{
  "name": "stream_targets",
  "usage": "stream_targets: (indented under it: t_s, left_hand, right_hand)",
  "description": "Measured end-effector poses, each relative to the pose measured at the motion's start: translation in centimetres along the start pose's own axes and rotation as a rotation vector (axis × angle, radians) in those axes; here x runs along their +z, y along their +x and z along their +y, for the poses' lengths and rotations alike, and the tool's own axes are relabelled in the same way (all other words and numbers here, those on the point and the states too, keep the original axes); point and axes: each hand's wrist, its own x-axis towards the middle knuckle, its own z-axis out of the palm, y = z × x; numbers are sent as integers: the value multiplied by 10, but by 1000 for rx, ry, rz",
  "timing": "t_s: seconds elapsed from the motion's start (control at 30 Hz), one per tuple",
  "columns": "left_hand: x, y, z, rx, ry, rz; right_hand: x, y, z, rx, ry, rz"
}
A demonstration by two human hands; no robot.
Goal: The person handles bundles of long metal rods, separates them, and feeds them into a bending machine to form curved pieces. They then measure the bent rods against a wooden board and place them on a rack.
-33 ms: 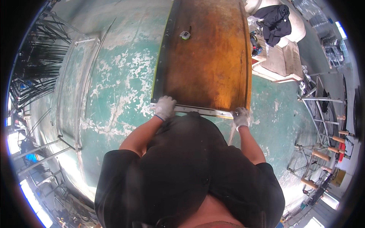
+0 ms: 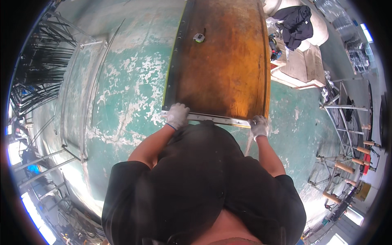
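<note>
Pos. of L hand (image 2: pixel 177 115), R hand (image 2: pixel 259 125) and metal strip (image 2: pixel 220 119) unchanged vs. prev. frame; shift of any other item not discernible.

Head view. L hand: white glove, blue cuff (image 2: pixel 173 127); fingers curled over strip near its L end, gripping it. Short length of strip projects L of this grip. R hand: white glove, closed on strip at its R end. Thumb contact under strip hidden at both grips; cannot tell. Strip runs straight btwn the two grips, w/ small dark spots along its face, against near edge of wooden table (image 2: pixel 228 61).

Table extends fwd from both grips; top brown-orange, darker toward L side, w/ worn patches. Dark band (image 2: pixel 173 65) w/ studs runs fwd from L grip along table's L edge; thin yellow-green line borders it on outer side. Tape measure (image 2: pixel 199 38), grey/green, lies on tabletop well fwd and slightly R of L grip.

Fwd and R of R grip, beyond table: beige sofa (image 2: pixel 296 67) w/ dark garment (image 2: pixel 295 26) on it; power tool (image 2: pixel 274 48), partly hidden, near table's R edge. Well R of R grip: metal frames (image 2: pixel 345 107) and, closer to operator, wooden rollers (image 2: pixel 345 166). Well L of L grip: dark rods (image 2: pixel 45 65), bundled. Green floor (image 2: pixel 126 81), paint flaked to white, shows both sides of table. Operator's dark shirt (image 2: pixel 196 175) sits just behind strip, btwn forearms.
</note>
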Motion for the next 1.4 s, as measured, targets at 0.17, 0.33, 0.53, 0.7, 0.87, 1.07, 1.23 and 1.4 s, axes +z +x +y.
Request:
stream_targets:
  t_s: [0.17,0.33,0.53,0.7,0.87,1.07,1.23,1.4]
  left_hand:
    - [29,-1,-11,15,-18,108]
    - [39,0,-15,-11,-21,130]
    - [18,-7,-8,-23,-27,105]
    - [14,-9,-5,-33,-20,93]
    - [16,-8,-5,-65,-17,69]
    - [11,-9,-3,-69,-20,53]
    - [10,-7,-1,-74,-14,39]
    - [14,-8,-3,-88,-18,65]
  right_hand:
    - [3,-2,3,-24,-10,14]
    - [7,-2,3,-63,-43,45]
    - [5,0,-3,-26,-6,18]
    - [11,-3,2,-57,-20,66]
    - [9,-2,-2,-50,-22,36]
    - [14,-3,4,-77,-8,62]
    - [20,-3,10,-92,-4,86]
    - [13,-4,0,-70,-42,56]
